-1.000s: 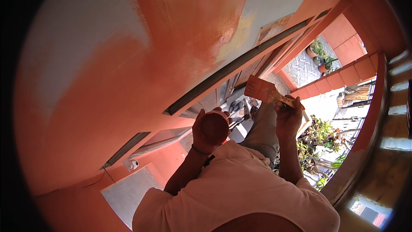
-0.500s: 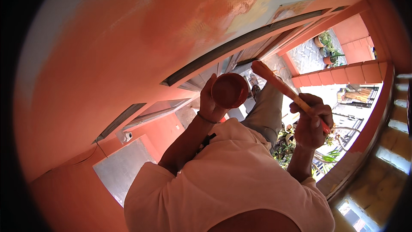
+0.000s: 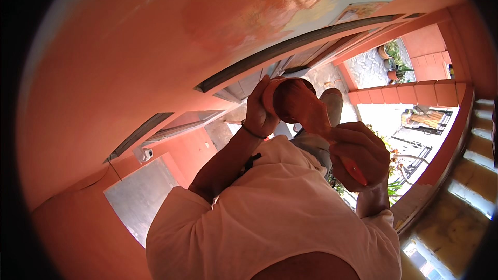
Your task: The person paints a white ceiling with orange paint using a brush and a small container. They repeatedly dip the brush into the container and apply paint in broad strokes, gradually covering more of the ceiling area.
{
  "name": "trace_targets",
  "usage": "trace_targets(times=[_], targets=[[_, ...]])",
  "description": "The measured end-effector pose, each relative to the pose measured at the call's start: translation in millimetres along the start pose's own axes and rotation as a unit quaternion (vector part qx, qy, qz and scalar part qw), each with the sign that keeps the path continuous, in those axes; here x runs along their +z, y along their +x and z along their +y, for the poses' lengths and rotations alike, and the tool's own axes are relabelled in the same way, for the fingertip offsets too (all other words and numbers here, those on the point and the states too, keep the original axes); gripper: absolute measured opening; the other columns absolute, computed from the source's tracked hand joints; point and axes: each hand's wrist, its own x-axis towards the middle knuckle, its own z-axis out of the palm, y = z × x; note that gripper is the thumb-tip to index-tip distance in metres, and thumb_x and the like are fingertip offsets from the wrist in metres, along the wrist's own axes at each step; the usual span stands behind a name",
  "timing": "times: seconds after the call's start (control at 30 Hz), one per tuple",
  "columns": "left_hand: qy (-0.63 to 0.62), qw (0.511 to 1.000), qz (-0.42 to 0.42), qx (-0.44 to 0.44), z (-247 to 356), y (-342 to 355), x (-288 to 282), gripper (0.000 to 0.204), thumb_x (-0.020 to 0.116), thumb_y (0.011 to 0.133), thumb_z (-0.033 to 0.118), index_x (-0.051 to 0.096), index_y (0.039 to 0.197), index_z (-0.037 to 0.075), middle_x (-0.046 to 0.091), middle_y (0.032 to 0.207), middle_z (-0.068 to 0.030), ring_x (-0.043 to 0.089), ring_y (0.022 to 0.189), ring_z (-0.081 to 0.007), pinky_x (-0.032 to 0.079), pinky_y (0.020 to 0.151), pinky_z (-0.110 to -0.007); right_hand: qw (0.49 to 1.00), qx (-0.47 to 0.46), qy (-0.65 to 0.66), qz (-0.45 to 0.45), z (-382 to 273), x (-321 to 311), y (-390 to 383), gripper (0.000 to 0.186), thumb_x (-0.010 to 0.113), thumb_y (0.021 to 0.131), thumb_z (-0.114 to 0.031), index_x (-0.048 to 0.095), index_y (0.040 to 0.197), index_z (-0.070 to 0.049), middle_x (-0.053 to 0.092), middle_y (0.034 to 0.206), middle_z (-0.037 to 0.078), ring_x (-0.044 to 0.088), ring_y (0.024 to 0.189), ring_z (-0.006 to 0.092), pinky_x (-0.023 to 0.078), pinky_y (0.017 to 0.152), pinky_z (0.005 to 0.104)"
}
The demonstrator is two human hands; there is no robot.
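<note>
My left hand point(image 3: 257, 114) is wrapped around a small round paint pot point(image 3: 269, 95), whose mouth is tipped toward the right. Inside the pot the colour looks dark red-orange. A wide paintbrush point(image 3: 317, 115) coated in orange paint is in my right hand point(image 3: 360, 153), its fingers closed around the handle, with the red handle end showing below them. The brush's bristle end lies over the pot's mouth; how deep it reaches inside is hard to make out. Above my hands spreads a painted surface point(image 3: 150, 57), orange with a pale bare-looking patch toward the upper right.
Long dark slots or frames point(image 3: 290, 41) run through the orange surface. A small white camera point(image 3: 147, 153) is mounted at the left, near a grey panel point(image 3: 142, 194). At the right, beyond a low orange wall point(image 3: 410, 92), are potted plants point(image 3: 392, 57) and a black metal gate point(image 3: 417, 148).
My right hand has brought the paintbrush leftward, from clear of the pot to its mouth. The pot in my left hand has tilted toward the brush.
</note>
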Motion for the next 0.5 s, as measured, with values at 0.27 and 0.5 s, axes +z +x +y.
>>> trace_targets(times=[0.27, 0.5], targets=[[0.055, 0.997, 0.04, 0.047, 7, -4, 7, 0.048, 0.05, 0.112, 0.042, 0.065, 0.129, 0.0, 0.075, 0.121, -0.0153, 0.072, 0.112, -0.0273, 0.056, 0.104, -0.043, 0.995, -0.022, -0.018, -0.1, 7, -3, 27, 0.024, 0.075, 0.067, 0.013, 0.066, 0.088, 0.004, 0.075, 0.101, 0.023, 0.073, 0.082, 0.0361, 0.061, 0.066, 0.0396], [0.072, 0.995, 0.047, 0.058, 10, -6, 7, 0.047, 0.052, 0.111, 0.04, 0.064, 0.129, -0.001, 0.074, 0.12, -0.016, 0.072, 0.112, -0.0269, 0.057, 0.103, -0.042, 0.99, -0.058, -0.018, -0.124, 18, 1, 41, 0.022, 0.074, 0.069, 0.012, 0.066, 0.088, 0.004, 0.076, 0.104, 0.022, 0.072, 0.082, 0.0361, 0.06, 0.064, 0.0397]])
